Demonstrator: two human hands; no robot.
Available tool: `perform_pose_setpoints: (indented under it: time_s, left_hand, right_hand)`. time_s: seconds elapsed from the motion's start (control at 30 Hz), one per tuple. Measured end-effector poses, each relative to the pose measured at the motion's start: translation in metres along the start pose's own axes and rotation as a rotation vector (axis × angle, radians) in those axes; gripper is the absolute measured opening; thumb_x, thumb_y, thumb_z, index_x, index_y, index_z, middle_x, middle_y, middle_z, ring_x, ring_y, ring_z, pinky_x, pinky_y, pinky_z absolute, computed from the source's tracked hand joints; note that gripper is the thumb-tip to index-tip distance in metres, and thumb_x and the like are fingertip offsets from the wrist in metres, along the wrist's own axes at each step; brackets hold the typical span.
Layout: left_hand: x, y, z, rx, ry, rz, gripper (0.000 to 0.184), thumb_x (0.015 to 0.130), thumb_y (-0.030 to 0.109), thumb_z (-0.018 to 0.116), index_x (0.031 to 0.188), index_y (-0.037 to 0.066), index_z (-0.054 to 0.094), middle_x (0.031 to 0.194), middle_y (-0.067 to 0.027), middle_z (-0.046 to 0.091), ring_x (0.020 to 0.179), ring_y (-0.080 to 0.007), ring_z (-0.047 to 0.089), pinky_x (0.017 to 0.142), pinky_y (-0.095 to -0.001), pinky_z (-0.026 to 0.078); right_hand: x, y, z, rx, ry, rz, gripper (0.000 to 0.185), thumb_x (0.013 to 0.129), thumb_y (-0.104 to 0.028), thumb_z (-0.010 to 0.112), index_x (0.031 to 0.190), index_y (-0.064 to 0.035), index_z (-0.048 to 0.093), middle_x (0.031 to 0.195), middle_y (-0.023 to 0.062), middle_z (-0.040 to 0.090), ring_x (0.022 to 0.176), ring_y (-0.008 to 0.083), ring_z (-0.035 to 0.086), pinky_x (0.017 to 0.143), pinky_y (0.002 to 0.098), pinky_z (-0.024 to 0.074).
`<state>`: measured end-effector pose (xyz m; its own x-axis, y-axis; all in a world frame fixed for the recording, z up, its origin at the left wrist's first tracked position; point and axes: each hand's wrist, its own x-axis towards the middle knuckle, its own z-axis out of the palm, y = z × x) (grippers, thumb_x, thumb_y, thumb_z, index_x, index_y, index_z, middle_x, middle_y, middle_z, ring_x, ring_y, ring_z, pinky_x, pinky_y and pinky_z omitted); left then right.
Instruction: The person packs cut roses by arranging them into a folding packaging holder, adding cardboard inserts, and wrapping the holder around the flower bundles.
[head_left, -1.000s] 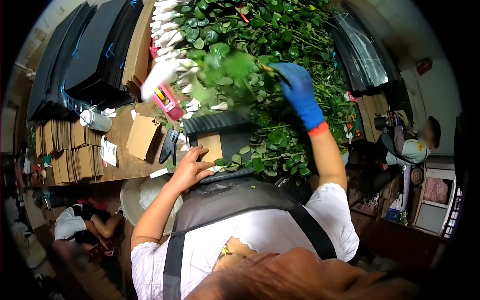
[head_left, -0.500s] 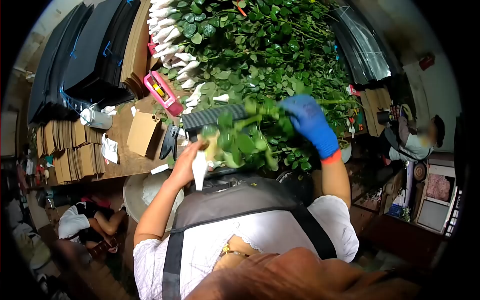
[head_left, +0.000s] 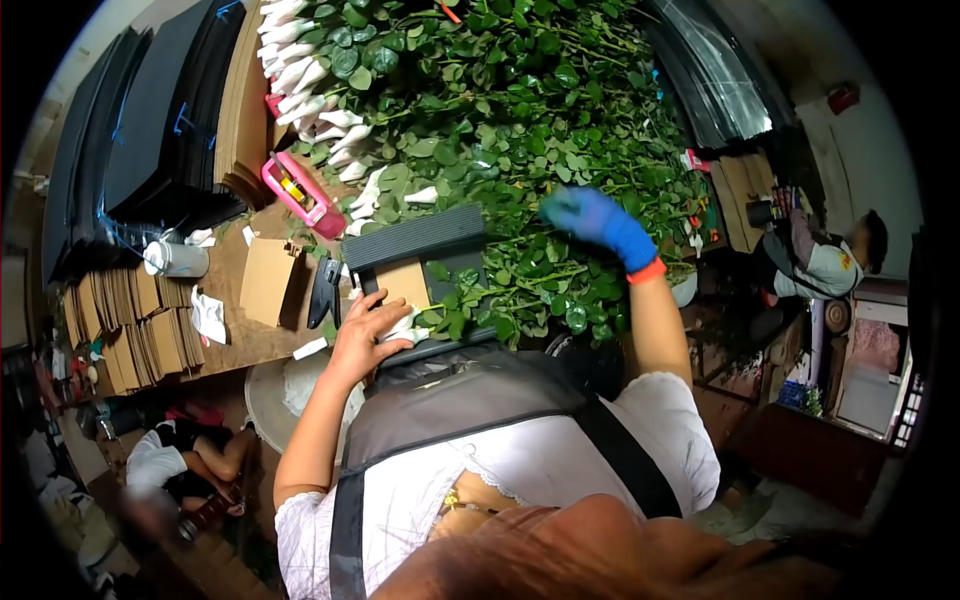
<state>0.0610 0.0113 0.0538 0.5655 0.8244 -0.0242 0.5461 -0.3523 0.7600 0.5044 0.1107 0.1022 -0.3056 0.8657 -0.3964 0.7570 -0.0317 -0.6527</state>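
My bare left hand rests at the edge of a black corrugated wrapper. Its thumb and fingers are around a rose bud in a white sleeve, and some fingertips touch a brown cardboard piece lying on the wrapper. Leafy stems stretch rightward from the bud across the wrapper. My right hand, in a blue glove with an orange cuff, hovers over or touches the big heap of leafy rose stems. Motion blurs its fingertips, and no stem shows clearly in them.
Left of the wrapper lie a black stapler, a pink tape dispenser and a folded cardboard piece. Cardboard stacks and a white cup stand farther left. Other people sit at both sides.
The leafy stem held between both hands is down on the wrapper. My right hand has come away from it to the heap. My left hand has lowered onto the cardboard and bud.
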Motion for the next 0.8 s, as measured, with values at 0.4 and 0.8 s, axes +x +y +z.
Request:
perform_pose_setpoints:
  time_s: [0.4, 0.8]
  left_hand:
    - [0.005, 0.002, 0.003, 0.009, 0.066, -0.060, 0.028, 0.088, 0.026, 0.072, 0.115, 0.017, 0.074, 0.117, -0.0035, 0.072, 0.125, -0.0317, 0.056, 0.115, -0.0555, 0.030]
    - [0.006, 0.002, 0.001, 0.004, 0.101, -0.048, 0.025, 0.087, 0.021, 0.072, 0.111, 0.015, 0.075, 0.117, -0.0018, 0.072, 0.123, -0.0300, 0.057, 0.113, -0.0556, 0.033]
  right_hand:
    - [0.084, -0.005, 0.070, -0.653, -0.252, -0.013, 0.028, 0.091, -0.025, 0.054, 0.113, -0.0146, 0.068, 0.110, 0.0148, 0.070, 0.102, 0.0347, 0.067, 0.088, 0.0445, 0.0537]
    - [0.213, 0.092, 0.058, -1.194, 0.403, -0.081, 0.053, 0.078, -0.028, 0.071, 0.127, -0.0136, 0.059, 0.124, 0.0148, 0.063, 0.112, 0.0331, 0.061, 0.095, 0.0415, 0.0496]
